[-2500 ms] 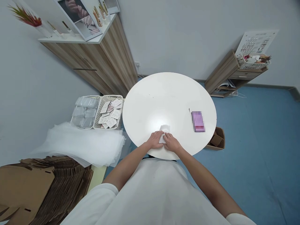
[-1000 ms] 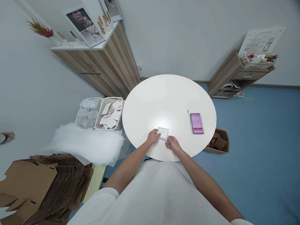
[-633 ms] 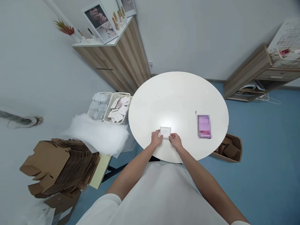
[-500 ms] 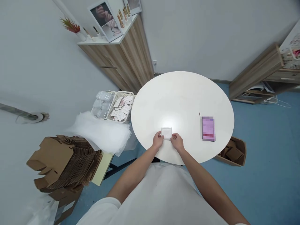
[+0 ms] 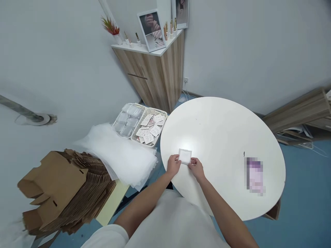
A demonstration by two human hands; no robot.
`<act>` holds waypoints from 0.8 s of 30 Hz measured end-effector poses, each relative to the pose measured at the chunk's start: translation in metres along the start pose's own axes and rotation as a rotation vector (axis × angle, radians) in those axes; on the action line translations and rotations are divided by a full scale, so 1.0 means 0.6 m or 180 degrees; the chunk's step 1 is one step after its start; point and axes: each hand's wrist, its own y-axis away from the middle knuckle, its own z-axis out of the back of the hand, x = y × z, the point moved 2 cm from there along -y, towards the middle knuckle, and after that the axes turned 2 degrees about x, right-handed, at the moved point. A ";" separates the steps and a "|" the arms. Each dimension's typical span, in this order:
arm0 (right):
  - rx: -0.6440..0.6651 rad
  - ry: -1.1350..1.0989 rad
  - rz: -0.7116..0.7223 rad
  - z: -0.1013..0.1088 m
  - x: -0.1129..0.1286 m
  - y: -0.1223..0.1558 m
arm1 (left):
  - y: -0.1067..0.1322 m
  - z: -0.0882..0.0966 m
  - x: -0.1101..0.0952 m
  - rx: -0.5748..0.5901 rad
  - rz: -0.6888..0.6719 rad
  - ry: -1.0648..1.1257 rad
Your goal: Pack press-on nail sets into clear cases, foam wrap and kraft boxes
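A small white square packet, seemingly wrapped in foam sheet [image 5: 185,156], lies on or just above the white oval table [image 5: 219,134] near its front left edge. My left hand [image 5: 173,165] pinches its left side between thumb and fingers. On the opposite side, my right hand [image 5: 197,168] grips the lower right corner the same way. What is inside the wrapping cannot be made out.
Left of the table are a basket of printed cards [image 5: 150,129], a basket of clear plastic cases [image 5: 128,119], white foam sheets [image 5: 121,151] and stacked flat cardboard boxes [image 5: 62,186]. A blurred-out purple item [image 5: 255,175] lies at the table's right. Behind stands a wooden cabinet [image 5: 155,75].
My view has turned to the left, so the table and purple item sit further right. Both hands keep their hold on the packet, which looks slightly tilted now.
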 end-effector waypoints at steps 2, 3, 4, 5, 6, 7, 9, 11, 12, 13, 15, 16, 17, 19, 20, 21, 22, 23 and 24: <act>-0.0009 -0.0171 -0.0007 -0.035 0.030 -0.012 | -0.030 0.028 0.005 -0.0051 -0.0014 0.0081; -0.0003 -0.0250 -0.0002 -0.052 0.045 -0.019 | -0.045 0.040 0.007 -0.0060 -0.0033 0.0104; 0.0004 -0.0328 0.0010 -0.067 0.059 -0.026 | -0.060 0.051 0.009 -0.0068 -0.0062 0.0106; 0.0009 -0.0404 0.0024 -0.080 0.071 -0.033 | -0.073 0.060 0.009 -0.0079 -0.0097 0.0087; 0.0017 -0.0475 0.0036 -0.091 0.083 -0.040 | -0.086 0.069 0.009 -0.0091 -0.0130 0.0053; 0.0023 -0.0537 0.0043 -0.101 0.093 -0.048 | -0.097 0.076 0.009 -0.0097 -0.0160 0.0008; 0.0026 -0.0630 0.0047 -0.115 0.109 -0.063 | -0.114 0.087 0.007 -0.0054 -0.0218 -0.0097; 0.0022 -0.0674 0.0038 -0.123 0.120 -0.078 | -0.127 0.095 0.003 0.0037 -0.0299 -0.0214; 0.0021 -0.0688 0.0034 -0.126 0.124 -0.084 | -0.131 0.098 0.001 0.0085 -0.0351 -0.0274; 0.0029 -0.0700 0.0032 -0.128 0.128 -0.090 | -0.135 0.101 -0.001 0.0125 -0.0402 -0.0329; 0.0071 -0.0724 0.0041 -0.131 0.133 -0.100 | -0.142 0.105 -0.004 0.0188 -0.0472 -0.0414; 0.0099 -0.0742 0.0048 -0.131 0.135 -0.103 | -0.144 0.106 -0.005 0.0220 -0.0486 -0.0440; 0.0124 -0.0760 0.0052 -0.132 0.136 -0.106 | -0.146 0.107 -0.006 0.0253 -0.0491 -0.0453; 0.0152 -0.0783 0.0050 -0.133 0.137 -0.108 | -0.148 0.107 -0.006 0.0318 -0.0501 -0.0452; 0.0154 -0.0790 0.0046 -0.133 0.138 -0.108 | -0.148 0.108 -0.005 0.0341 -0.0508 -0.0444; 0.0159 -0.0794 0.0043 -0.133 0.139 -0.108 | -0.148 0.108 -0.004 0.0355 -0.0519 -0.0429; 0.0162 -0.0793 0.0044 -0.133 0.140 -0.106 | -0.148 0.108 -0.003 0.0365 -0.0530 -0.0410; 0.0162 -0.0785 0.0052 -0.133 0.141 -0.105 | -0.147 0.109 -0.003 0.0375 -0.0536 -0.0390; 0.0163 -0.0765 0.0058 -0.133 0.143 -0.103 | -0.147 0.109 -0.002 0.0388 -0.0536 -0.0369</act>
